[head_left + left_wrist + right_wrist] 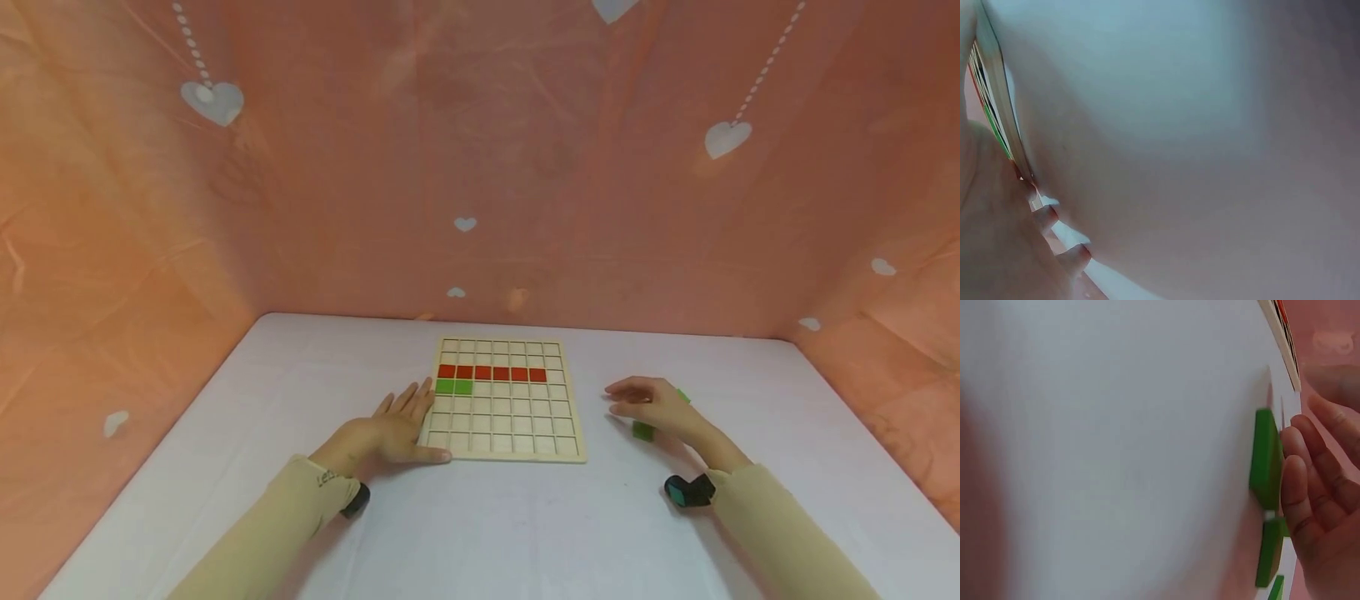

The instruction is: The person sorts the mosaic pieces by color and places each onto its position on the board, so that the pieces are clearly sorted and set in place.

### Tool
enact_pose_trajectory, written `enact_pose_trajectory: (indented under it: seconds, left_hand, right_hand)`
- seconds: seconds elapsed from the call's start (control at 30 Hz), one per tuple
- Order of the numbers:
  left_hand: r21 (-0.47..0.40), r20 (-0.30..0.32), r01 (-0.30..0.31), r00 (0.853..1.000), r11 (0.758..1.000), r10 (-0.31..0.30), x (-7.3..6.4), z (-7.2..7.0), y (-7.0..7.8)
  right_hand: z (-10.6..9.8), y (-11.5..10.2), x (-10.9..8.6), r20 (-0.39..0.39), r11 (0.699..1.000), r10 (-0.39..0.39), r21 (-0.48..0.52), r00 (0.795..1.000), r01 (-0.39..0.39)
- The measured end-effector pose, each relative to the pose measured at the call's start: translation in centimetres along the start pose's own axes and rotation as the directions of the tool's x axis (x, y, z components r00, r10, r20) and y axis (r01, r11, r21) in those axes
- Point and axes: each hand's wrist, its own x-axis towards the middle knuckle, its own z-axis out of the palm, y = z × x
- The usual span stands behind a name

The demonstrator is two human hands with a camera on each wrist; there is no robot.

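Observation:
A pale wooden grid board (502,423) lies on the table. Red square tiles (483,372) form a row across it, with two green tiles (453,387) below at the left. My left hand (397,429) rests at the board's left edge, fingers straight and spread, thumb at the near corner. To the right of the board, my right hand (660,408) hovers with loosely bent fingers over loose green tiles (642,431). In the right wrist view, several green tiles (1265,456) lie close under its fingertips, and nothing shows gripped. The hand partly hides the tiles in the head view.
A white cloth (510,533) covers the table. Behind and at both sides hangs an orange-pink curtain (525,183) with heart prints. Each wrist carries a small dark camera (688,491).

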Motion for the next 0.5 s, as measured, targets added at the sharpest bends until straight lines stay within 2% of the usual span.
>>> enact_pose_trajectory:
  seconds: [0.23,0.5]
  left_hand:
    - [-0.007,0.019,-0.014,1.0,1.0,0.014,0.3,-0.1,0.1]
    - [-0.014,0.021,-0.017,1.0,1.0,0.017,0.2,-0.1,-0.2]
  right_hand:
    - [-0.9,0.3,-0.8,0.017,1.0,0.028,-0.005,0.999,-0.027]
    - [-1.6,0.9,-1.5,0.025,1.0,-0.005,0.005,1.0,0.005]
